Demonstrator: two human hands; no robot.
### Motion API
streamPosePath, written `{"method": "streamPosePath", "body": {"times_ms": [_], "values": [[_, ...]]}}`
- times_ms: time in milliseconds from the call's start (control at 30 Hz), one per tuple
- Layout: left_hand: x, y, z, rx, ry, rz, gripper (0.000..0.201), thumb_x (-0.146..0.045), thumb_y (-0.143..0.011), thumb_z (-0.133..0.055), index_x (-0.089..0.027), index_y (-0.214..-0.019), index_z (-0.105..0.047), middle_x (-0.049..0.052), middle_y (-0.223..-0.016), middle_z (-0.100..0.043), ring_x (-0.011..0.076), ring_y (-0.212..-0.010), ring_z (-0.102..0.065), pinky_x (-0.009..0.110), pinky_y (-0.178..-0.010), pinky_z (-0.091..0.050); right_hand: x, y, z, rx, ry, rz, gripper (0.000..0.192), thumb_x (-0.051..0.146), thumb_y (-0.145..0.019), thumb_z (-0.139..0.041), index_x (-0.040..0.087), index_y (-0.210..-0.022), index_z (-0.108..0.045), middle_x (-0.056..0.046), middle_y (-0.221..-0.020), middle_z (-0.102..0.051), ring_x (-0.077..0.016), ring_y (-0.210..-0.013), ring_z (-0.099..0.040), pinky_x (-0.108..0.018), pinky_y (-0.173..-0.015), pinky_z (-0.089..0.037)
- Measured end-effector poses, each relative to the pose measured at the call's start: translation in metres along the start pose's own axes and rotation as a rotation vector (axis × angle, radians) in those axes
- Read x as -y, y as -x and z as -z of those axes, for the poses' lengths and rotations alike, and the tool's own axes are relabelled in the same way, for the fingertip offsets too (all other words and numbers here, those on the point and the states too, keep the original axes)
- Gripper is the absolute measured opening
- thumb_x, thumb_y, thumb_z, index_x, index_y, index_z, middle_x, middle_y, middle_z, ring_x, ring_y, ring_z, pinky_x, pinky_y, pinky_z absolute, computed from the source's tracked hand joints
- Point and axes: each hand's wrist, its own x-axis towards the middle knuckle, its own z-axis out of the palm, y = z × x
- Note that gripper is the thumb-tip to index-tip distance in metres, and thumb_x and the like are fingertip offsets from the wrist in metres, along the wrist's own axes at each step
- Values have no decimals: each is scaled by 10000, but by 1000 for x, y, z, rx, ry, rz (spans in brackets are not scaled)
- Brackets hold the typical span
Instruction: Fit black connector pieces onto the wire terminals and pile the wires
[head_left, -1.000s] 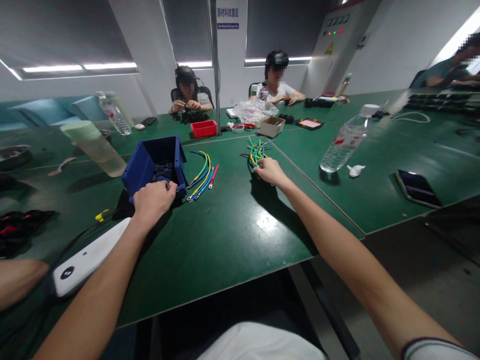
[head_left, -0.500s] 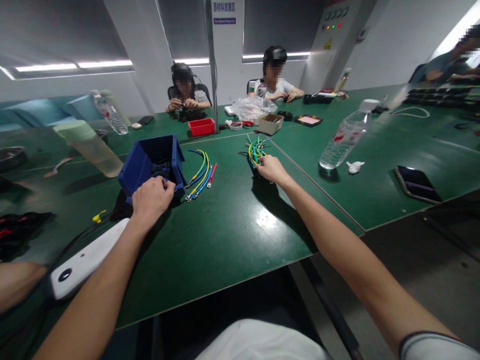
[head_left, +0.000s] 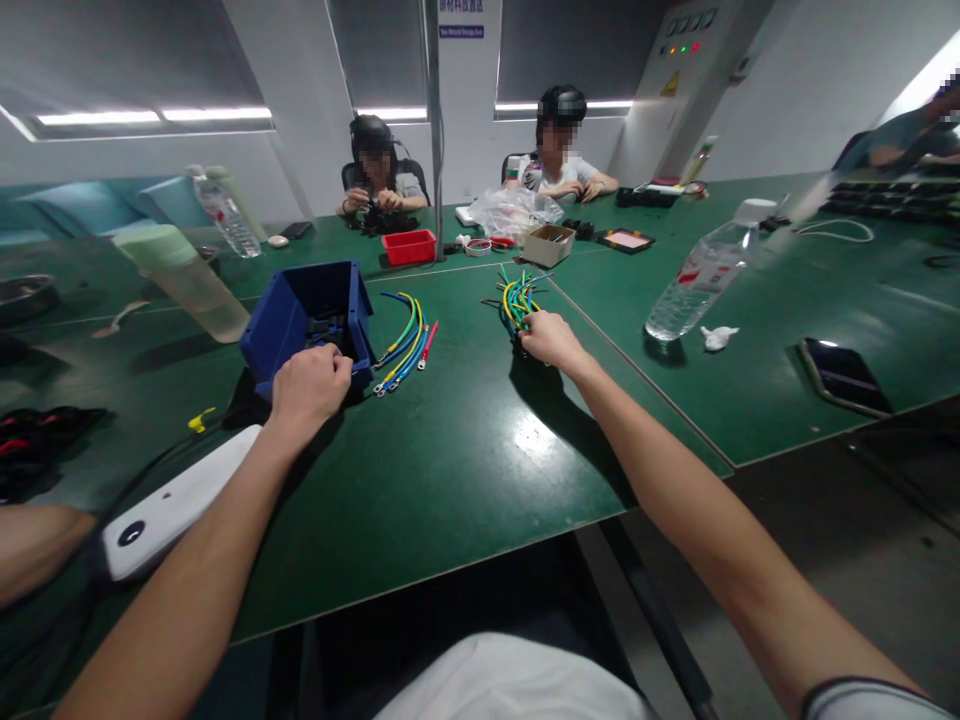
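Note:
My left hand is closed at the near rim of a blue plastic bin. Its fingertips are hidden behind the knuckles, so what they hold, if anything, does not show. Black parts lie inside the bin. My right hand reaches out to a bundle of green, yellow and blue wires, its fingers closed around the near end. Between the two hands, several loose wires with ring terminals lie curved on the green table, beside a short red wire.
A water bottle, a crumpled tissue and a phone are on the right. On the left stand a green-capped bottle and a white device. Further back are a red tray, a small box and two people working.
The view has shifted slightly, moving everything a little in the picture. Both hands keep their places, the left at the bin and the right at the wire bundle.

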Motion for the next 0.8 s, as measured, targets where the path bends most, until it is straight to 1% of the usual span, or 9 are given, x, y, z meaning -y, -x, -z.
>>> {"method": "streamPosePath", "body": {"times_ms": [167, 267, 500, 633, 800], "values": [[3, -1, -3, -63, 64, -57, 345, -282, -821, -338, -163, -901, -652, 123, -858, -685, 267, -798, -629, 329, -681, -444, 1, 1, 0, 23, 70, -28, 243, 199, -803, -474, 127, -927, -669, -200, -950, -677, -316, -954, -625, -333, -771, -430], [5, -2, -4, -92, 132, -98, 300, -239, -795, -368, -166, -891, -643, 106, -860, -684, 251, -800, -629, 322, -711, -450, 0, 1, 1, 5, 102, -56, 268, 208, -816, -456, 128, -973, -657, -198, -994, -670, -315, -981, -617, -337, -784, -430], [6, -3, -7, -177, 270, -141, 242, -175, -749, -412, -158, -864, -623, 96, -868, -676, 244, -808, -628, 336, -773, -466, -3, 2, 5, -27, 113, -104, 311, 208, -834, -436, 148, -1084, -612, -199, -1039, -651, -332, -990, -609, -369, -764, -438], [4, -4, -6, -235, 398, -163, 271, -105, -672, -429, -150, -860, -619, 85, -870, -673, 220, -815, -626, 311, -790, -478, -6, 1, 6, -42, 119, -117, 313, 226, -850, -420, 150, -1103, -587, -196, -1036, -649, -334, -966, -616, -377, -744, -444], [0, -1, -1, -224, 545, -203, 314, -63, -647, -402, -151, -854, -621, 60, -849, -673, 183, -783, -631, 271, -768, -492, -10, 2, 7, -69, 124, -142, 297, 258, -868, -406, 146, -1076, -587, -202, -1032, -644, -340, -962, -616, -388, -739, -445]]}}
